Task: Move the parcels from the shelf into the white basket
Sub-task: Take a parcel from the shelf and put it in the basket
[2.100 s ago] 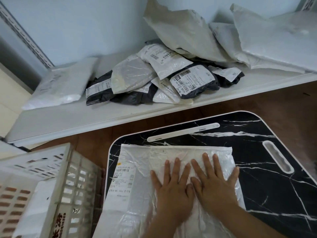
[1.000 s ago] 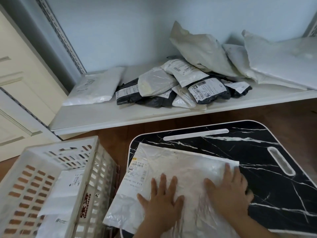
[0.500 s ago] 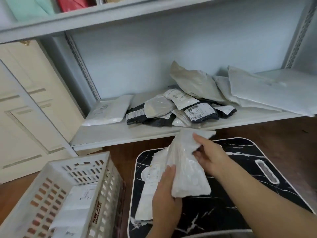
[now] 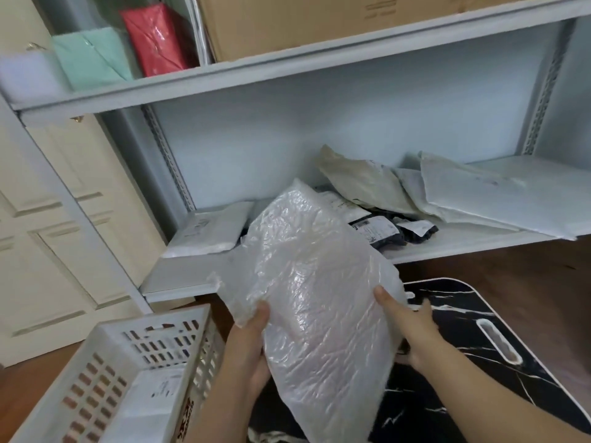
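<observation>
A large crinkled white plastic parcel (image 4: 313,302) is held up in the air, tilted, above the black marble-pattern table. My left hand (image 4: 249,343) grips its lower left edge and my right hand (image 4: 406,324) grips its right edge. The white basket (image 4: 105,375) stands at the lower left, with white parcels (image 4: 150,401) lying inside. On the lower shelf (image 4: 447,246) behind the held parcel lie several white, grey and black parcels (image 4: 380,228), partly hidden by it.
A black marble-pattern folding table (image 4: 479,356) sits at the lower right on a wooden floor. The upper shelf holds a cardboard box (image 4: 319,20), a red bag (image 4: 156,36) and a mint bag (image 4: 92,59). A cream door (image 4: 48,235) is at the left.
Both hands went from pressing the white parcel flat on the table to gripping and lifting it upright. The camera view tilted upward, revealing the upper shelf.
</observation>
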The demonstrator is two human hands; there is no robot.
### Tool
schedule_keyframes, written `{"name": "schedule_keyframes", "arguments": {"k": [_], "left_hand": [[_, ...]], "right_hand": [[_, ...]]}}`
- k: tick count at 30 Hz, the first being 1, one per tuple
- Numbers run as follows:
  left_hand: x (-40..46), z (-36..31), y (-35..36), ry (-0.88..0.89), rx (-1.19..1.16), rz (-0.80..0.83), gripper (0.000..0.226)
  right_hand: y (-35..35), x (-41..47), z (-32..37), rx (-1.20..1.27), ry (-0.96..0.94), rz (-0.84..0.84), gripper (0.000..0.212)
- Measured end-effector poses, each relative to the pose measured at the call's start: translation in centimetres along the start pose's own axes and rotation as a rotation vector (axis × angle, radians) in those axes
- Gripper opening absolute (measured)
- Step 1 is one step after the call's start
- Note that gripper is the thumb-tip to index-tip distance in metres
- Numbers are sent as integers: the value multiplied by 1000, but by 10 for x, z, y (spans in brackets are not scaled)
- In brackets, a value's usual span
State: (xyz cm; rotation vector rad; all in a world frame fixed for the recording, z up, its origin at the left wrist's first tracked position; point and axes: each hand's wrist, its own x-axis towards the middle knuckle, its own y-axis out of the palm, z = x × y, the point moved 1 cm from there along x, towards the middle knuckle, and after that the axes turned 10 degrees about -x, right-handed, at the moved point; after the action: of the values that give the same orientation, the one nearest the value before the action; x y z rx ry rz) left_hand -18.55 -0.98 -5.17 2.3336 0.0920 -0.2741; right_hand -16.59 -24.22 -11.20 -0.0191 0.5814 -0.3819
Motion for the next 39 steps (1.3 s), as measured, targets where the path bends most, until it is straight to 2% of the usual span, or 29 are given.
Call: {"name": "schedule_keyframes", "arguments": {"k": [2,5,6,8,9,11,12,13,14,15,16,18,19,21,22,23,25,27,30,33,39], "left_hand": [[9,1,-4,18,-19,-1,24],[16,19,-21,-6,-88,-160,25],[18,36,-34,11,-85,-247,33],[14,64,-52,-96,-15,-279,57],[11,74,-60,-200,136,-266,57],[0,98,-61,-586,628,10,43],[-5,107,-63,-686,728,9,57],[-3,115,-70,-715,812,13,77],[-3,124,-72,-735,831,-2,84],[-6,124,-66,-743,848,14,66],[-3,130,-63,-742,824,-56,44],[14,133,-66,-594,756,-200,24],[29,133,-71,-405,793,-239,20],[58,121,-70,-1,1212,-243,18],[70,119,-75,140,1437,-214,28],[82,120,-81,209,1630,-180,38],[103,135,-92,199,1878,-81,49],[120,153,-105,208,2010,-34,53],[131,172,-120,240,2053,-4,51],[136,185,-135,291,2128,40,54],[143,192,-138,272,2065,41,57]], "right_hand": [[7,0,-5,-10,0,-12,140],[22,-6,5,-413,-282,-146,112],[29,-8,6,-522,-385,-127,104],[41,-5,1,-715,-516,-17,94],[46,-3,-6,-831,-539,46,91],[51,6,-29,-1135,-542,171,85],[50,9,-40,-1264,-521,232,84],[48,13,-53,-1355,-496,279,82],[46,17,-63,-1418,-471,309,82],[44,22,-70,-1461,-457,320,81],[42,25,-75,-1498,-461,305,81],[41,36,-80,-1573,-497,235,78],[42,41,-79,-1594,-524,185,78],[48,56,-77,-1585,-605,59,90],[52,63,-76,-1581,-666,-11,96],[56,70,-74,-1596,-704,-64,93],[62,86,-82,-1569,-695,-86,74],[70,100,-95,-1608,-712,-77,61],[75,112,-123,-1634,-794,-96,57],[77,123,-139,-1626,-789,-97,55],[77,132,-139,-1583,-797,-96,56]]}}
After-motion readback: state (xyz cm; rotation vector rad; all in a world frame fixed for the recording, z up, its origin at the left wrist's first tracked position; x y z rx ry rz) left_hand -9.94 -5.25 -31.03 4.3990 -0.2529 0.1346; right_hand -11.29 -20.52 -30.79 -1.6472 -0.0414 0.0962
